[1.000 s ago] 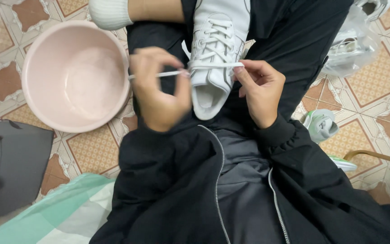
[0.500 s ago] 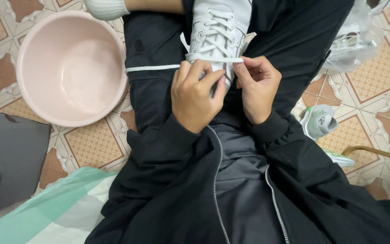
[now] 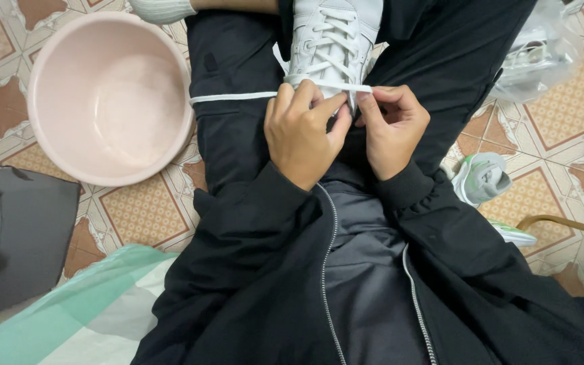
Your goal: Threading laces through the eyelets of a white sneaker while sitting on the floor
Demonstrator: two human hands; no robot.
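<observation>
Tiled floor [image 3: 562, 128]; hands [image 3: 302, 132] at shoelace [image 3: 238, 96]

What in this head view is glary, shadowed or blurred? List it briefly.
Head view: soft, even indoor light, no hard shadows; mild sheen inside the round pink plastic basin; white lace-up sneaker, left hand and right hand sharp; black clothing swallows detail.

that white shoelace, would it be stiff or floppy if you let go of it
Probably floppy: the white shoelace is flat and thin, and looks straight only because it is drawn across the black trouser leg. It likely weighs little and would drape. Both hands, left hand and right hand, pinch it at the white shoe.
</observation>
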